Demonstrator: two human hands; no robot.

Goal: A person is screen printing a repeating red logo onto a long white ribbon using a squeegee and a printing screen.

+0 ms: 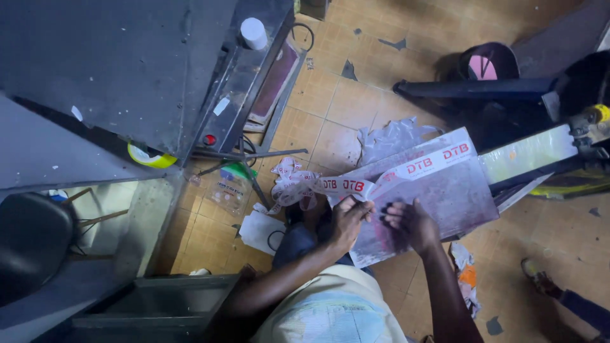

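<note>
A flat grey-pink sheet (445, 190) lies across my lap, wrapped in clear film. A strip of white tape with red print (406, 170) runs along its upper edge and trails off to the left in a crumpled tangle (289, 181). My left hand (348, 222) pinches the tape at the sheet's left edge. My right hand (410, 222) presses flat on the sheet just beside it, fingers spread.
A dark metal table (127, 70) fills the upper left, with a yellow tape roll (151, 157) at its edge and a white cup (253, 33) on a side ledge. Crumpled clear plastic (391, 136) lies on the tiled floor. A dark machine frame (502, 92) stands right. Someone's foot (540, 274) is lower right.
</note>
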